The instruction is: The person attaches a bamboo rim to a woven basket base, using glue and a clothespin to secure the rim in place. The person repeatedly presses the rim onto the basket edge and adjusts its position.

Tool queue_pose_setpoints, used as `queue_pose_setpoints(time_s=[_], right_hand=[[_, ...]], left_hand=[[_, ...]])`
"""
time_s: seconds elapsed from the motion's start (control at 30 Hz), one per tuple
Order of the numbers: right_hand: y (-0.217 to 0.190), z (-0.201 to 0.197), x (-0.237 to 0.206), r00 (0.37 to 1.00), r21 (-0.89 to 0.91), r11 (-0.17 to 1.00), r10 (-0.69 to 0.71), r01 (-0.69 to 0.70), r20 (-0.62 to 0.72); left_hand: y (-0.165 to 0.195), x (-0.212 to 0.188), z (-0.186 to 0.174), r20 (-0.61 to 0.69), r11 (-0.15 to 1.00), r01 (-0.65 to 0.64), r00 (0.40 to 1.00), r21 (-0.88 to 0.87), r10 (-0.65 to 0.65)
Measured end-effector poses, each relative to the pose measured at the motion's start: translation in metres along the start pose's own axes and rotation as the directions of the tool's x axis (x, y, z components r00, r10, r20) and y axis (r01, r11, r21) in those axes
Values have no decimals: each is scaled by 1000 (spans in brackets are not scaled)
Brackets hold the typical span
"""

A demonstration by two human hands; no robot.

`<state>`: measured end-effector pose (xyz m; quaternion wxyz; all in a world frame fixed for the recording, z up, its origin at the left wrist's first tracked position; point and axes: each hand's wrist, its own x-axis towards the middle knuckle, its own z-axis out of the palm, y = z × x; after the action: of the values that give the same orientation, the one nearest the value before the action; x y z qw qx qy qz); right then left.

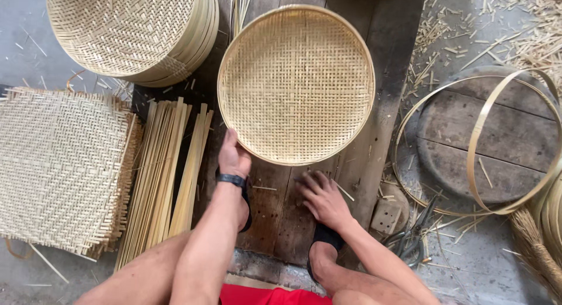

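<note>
A strip of bare board (275, 205) is left open between the left hand (233, 157) and the right hand (321, 198), just below the round tray (296, 84). Passage to the left is blocked by the bundle of strips (167, 176) and the woven mat (58, 167) beside it. The far left corner is filled by a stack of trays (132, 33). To the right, the way is crossed by two hoops (497, 141), and what may be pliers (413, 237) lie near the right forearm.

Round woven bamboo tray (296, 82), flat on planks
</note>
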<state>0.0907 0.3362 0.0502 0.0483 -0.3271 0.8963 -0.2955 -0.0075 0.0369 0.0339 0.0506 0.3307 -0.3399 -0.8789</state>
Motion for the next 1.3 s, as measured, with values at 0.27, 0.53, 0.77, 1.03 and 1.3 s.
queue_pose_setpoints(time_s=[0.27, 0.53, 0.77, 1.03, 1.3], right_hand=[[57, -25, -25, 920, 87, 932, 361, -351, -155], [130, -66, 29, 597, 461, 636, 762, -619, -251], [169, -25, 69, 492, -228, 467, 868, -855, -69], [188, -54, 52, 427, 421, 496, 868, -759, -253], [160, -49, 33, 445, 320, 404, 893, -857, 63]], left_hand=[[-3, -17, 6, -209, 903, 287, 951, 321, -228], [38, 45, 1, -251, 837, 307, 945, 452, -210], [29, 64, -25, -164, 827, 324, 946, 459, -279], [63, 57, -18, -239, 400, 459, 839, 794, -488], [52, 88, -14, -138, 686, 366, 921, 629, -364]])
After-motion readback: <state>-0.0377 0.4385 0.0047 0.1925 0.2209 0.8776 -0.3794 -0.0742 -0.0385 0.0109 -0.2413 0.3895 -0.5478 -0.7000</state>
